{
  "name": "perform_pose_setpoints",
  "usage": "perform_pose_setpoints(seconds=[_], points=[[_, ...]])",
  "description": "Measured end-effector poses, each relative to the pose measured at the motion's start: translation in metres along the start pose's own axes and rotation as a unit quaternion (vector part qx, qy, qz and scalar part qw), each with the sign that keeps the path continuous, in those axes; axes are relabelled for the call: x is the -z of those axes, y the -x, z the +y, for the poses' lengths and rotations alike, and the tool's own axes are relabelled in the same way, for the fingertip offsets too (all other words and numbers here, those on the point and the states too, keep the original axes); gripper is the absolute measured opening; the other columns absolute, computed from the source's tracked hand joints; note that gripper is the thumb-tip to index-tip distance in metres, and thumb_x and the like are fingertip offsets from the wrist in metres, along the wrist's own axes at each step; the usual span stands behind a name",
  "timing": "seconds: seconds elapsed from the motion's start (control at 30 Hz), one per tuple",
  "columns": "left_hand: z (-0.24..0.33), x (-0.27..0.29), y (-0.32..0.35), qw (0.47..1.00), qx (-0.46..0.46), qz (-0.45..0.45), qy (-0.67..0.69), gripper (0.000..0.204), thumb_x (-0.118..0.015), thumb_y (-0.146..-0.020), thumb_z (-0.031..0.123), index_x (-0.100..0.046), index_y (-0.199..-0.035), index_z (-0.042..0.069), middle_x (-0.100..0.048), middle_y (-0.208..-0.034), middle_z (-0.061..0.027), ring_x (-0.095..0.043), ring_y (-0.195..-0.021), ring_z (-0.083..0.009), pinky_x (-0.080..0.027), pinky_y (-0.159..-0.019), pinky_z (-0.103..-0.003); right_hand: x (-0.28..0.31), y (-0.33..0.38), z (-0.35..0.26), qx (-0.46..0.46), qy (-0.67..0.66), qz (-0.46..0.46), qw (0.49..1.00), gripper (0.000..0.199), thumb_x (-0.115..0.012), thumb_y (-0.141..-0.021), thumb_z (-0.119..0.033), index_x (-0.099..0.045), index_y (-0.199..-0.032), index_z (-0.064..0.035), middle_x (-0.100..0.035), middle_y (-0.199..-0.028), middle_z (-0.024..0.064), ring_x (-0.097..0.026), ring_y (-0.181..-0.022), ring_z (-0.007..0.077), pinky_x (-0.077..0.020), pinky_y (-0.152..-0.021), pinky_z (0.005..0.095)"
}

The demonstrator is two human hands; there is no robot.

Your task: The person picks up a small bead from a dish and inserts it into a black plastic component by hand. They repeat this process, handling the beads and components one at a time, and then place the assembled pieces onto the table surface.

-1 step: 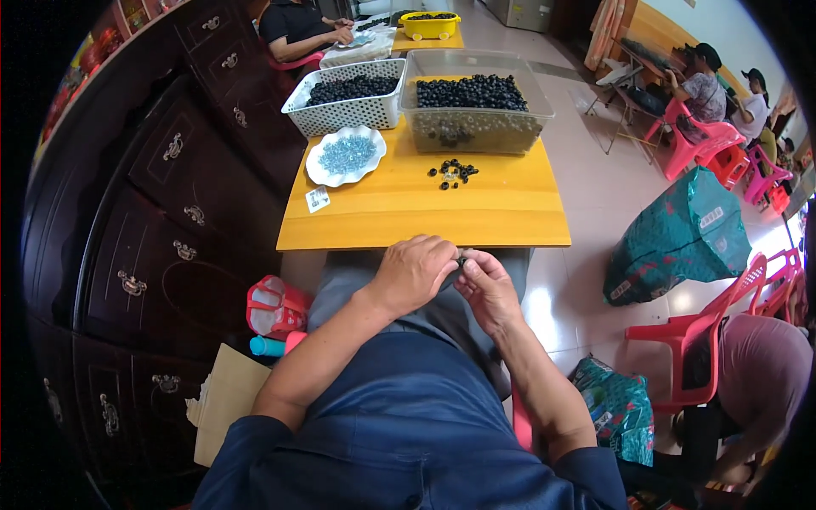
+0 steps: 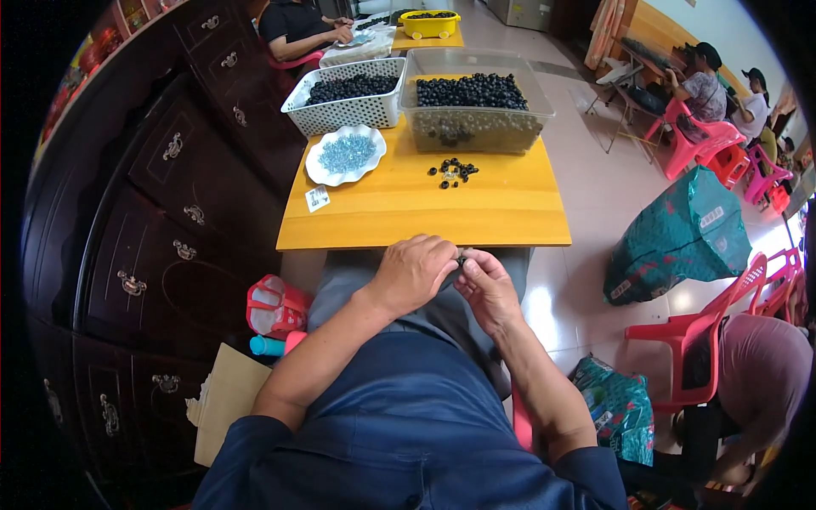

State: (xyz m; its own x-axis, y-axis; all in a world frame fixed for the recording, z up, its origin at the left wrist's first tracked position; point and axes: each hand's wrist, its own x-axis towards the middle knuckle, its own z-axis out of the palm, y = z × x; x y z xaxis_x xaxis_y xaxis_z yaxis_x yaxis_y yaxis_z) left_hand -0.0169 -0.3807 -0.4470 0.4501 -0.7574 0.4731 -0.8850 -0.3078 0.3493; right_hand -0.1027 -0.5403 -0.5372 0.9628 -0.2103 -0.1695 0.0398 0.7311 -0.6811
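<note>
Just off the table's front edge, over my lap, my two hands meet around a small black piece [image 2: 461, 262], mostly hidden by the fingers. My right hand [image 2: 491, 287] pinches it between thumb and forefinger. Curled in against it from the other side is my left hand [image 2: 411, 270], closed, its fingertips largely out of sight. On the yellow table [image 2: 408, 223] ahead lies a loose group of black round pieces [image 2: 455, 172], some ring-like, with a few clear bits among them. A white scalloped plate [image 2: 316, 172] holds small pale-blue clear pieces [image 2: 348, 154].
Behind the plate stand a white perforated basket [image 2: 374, 112] and a clear plastic tub [image 2: 535, 127], both holding black pieces. A dark cabinet [image 2: 153, 229] lines the left. Teal bags [image 2: 671, 242] and pink chairs [image 2: 693, 344] are on the right. Other people sit at far tables.
</note>
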Motion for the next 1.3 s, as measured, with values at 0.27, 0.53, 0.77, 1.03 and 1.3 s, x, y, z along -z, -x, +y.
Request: perform_pose_setpoints(seconds=[0.27,0.53,0.77,1.03,1.3], points=[[-0.003,-0.012,-0.004,0.996,-0.019,0.06,0.063,0.01,-0.072,-0.086,0.01,-0.069,-0.093,0.005,-0.069,-0.085,-0.0134,-0.067,-0.079,-0.0318,-0.053,-0.072,-0.039,-0.007,0.006,-0.01,-0.034,-0.033,-0.006,0.999,0.02,-0.069,-0.099,-0.019,-0.066,-0.118,-0.012,-0.068,-0.094,-0.0032,-0.064,-0.08,0.009,-0.0558,-0.08,0.03],[-0.016,-0.028,-0.006,0.903,0.166,-0.022,0.395,0.02,-0.074,-0.086,0.001,-0.071,-0.105,0.003,-0.069,-0.087,-0.0033,-0.064,-0.069,-0.0095,-0.051,-0.064,-0.024,-0.003,0.008,-0.015,-0.034,-0.04,-0.001,0.999,0.022,-0.07,-0.098,-0.02,-0.065,-0.117,-0.0093,-0.066,-0.095,-0.0018,-0.062,-0.081,0.009,-0.0545,-0.08,0.0291],[-0.032,-0.015,-0.028,0.893,0.108,-0.115,0.421,0.03,-0.071,-0.089,0.0,-0.072,-0.118,0.004,-0.064,-0.082,-0.0017,-0.059,-0.074,-0.0107,-0.048,-0.066,-0.026,-0.015,0.002,-0.024,0.002,-0.046,0.017,0.999,0.03,-0.077,-0.093,-0.02,-0.06,-0.113,-0.0079,-0.066,-0.092,0.0004,-0.061,-0.08,0.0092,-0.0511,-0.075,0.0248],[-0.058,-0.007,-0.046,0.871,0.101,-0.106,0.469,0.023,-0.073,-0.088,0.005,-0.072,-0.111,0.001,-0.059,-0.08,-0.0047,-0.055,-0.073,-0.0146,-0.045,-0.069,-0.027,-0.033,-0.023,-0.041,-0.043,-0.028,0.018,0.999,0.032,-0.081,-0.089,-0.016,-0.059,-0.11,-0.0058,-0.065,-0.09,0.004,-0.062,-0.08,0.012,-0.0495,-0.073,0.0253],[-0.095,0.009,-0.042,0.807,0.175,-0.074,0.56,0.018,-0.071,-0.095,0.012,-0.07,-0.106,-0.002,-0.057,-0.084,-0.0017,-0.048,-0.072,-0.0088,-0.04,-0.068,-0.024,-0.069,-0.063,-0.032,-0.048,-0.019,-0.001,0.999,0.032,-0.082,-0.088,-0.018,-0.056,-0.104,-0.0081,-0.066,-0.086,0.0011,-0.061,-0.074,0.0093,-0.0489,-0.07,0.0226]])
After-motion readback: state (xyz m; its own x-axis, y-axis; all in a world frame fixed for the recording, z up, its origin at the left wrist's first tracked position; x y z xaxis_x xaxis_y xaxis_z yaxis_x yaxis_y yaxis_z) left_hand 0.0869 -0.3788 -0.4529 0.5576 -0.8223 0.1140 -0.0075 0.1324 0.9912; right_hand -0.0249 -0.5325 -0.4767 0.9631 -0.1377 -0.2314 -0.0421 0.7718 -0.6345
